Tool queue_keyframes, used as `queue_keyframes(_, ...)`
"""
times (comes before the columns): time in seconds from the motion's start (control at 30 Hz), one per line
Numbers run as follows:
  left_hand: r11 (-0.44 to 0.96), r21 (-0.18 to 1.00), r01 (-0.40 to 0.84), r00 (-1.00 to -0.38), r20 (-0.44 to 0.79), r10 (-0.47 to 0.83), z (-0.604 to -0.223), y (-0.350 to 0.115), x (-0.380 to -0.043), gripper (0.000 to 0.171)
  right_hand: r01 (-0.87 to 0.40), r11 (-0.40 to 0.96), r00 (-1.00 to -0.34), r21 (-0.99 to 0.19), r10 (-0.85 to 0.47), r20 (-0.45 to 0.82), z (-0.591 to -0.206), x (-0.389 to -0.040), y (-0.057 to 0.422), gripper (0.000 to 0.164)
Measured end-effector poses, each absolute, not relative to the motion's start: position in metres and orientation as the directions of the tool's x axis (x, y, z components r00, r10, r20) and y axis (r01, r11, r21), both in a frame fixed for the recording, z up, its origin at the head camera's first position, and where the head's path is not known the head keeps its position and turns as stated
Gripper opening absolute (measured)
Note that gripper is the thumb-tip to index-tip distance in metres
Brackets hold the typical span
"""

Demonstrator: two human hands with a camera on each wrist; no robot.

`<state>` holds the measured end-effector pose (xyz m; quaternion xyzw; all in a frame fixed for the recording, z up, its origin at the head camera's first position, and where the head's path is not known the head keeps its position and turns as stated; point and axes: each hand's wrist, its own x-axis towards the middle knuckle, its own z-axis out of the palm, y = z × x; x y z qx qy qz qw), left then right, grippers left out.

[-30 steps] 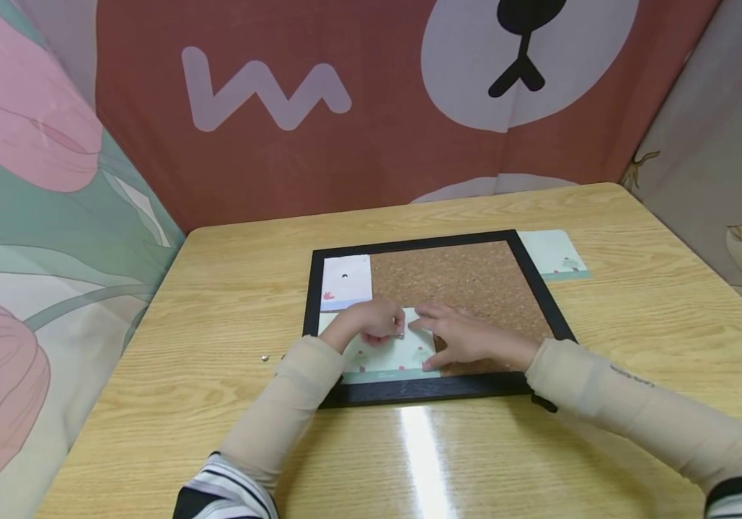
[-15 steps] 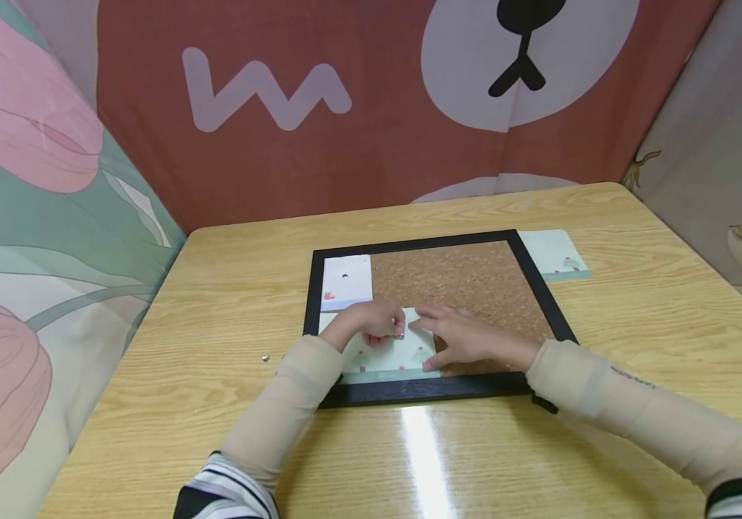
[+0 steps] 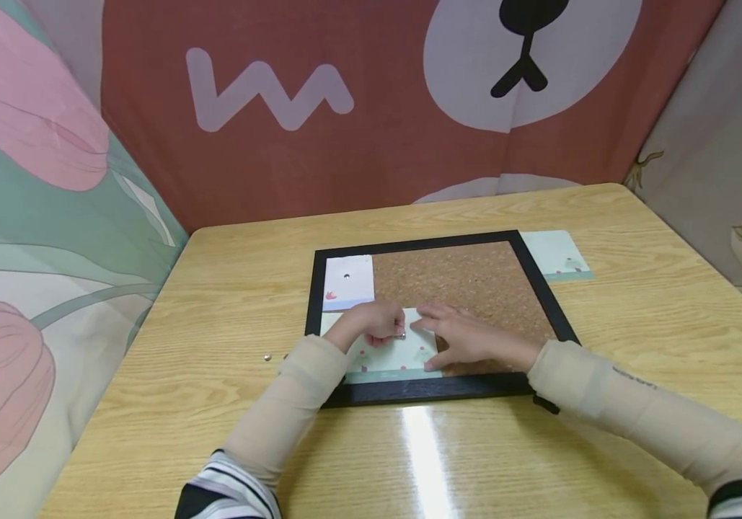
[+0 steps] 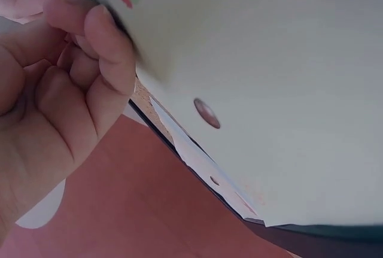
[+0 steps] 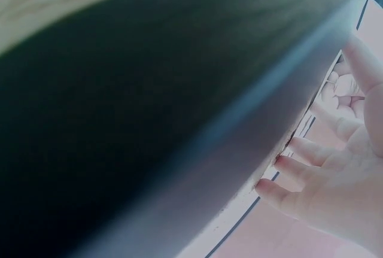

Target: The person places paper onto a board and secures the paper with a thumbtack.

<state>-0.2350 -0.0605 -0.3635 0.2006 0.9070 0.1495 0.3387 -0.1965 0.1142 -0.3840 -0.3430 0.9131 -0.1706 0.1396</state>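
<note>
My left hand (image 3: pixel 380 322), fingers curled, pinches a small silvery thumbtack (image 3: pixel 402 335) against a pale green sheet of paper (image 3: pixel 386 360) on a corkboard (image 3: pixel 455 270). In the left wrist view another thumbtack (image 4: pixel 207 113) sits in that sheet, and the curled fingers hide the held one. My right hand (image 3: pixel 464 335) lies spread, its fingers and thumb on the sheet's right end and the cork beside it. Above the sheet, a smaller white paper (image 3: pixel 351 288) with a pink drawing is fixed to the board by a thumbtack (image 3: pixel 347 276).
The board's black frame (image 3: pixel 422 393) lies on a wooden table (image 3: pixel 215 288). Another pale green sheet (image 3: pixel 555 252) is beside the frame's upper right corner. A loose thumbtack (image 3: pixel 267 357) lies left of the board. Printed cloth (image 3: pixel 280 173) hangs behind the table.
</note>
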Motion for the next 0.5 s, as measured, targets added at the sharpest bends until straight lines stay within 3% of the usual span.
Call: queue_keyframes(0.5, 0.916, 0.322, 0.239, -0.73, -0.563, 0.388, -0.362, -0.0571, -0.2326, 0.023, -0.593, 0.694, -0.718, -0.408, -0.685, -0.123, -0.3843, -0.1957, 0.1143, 0.067)
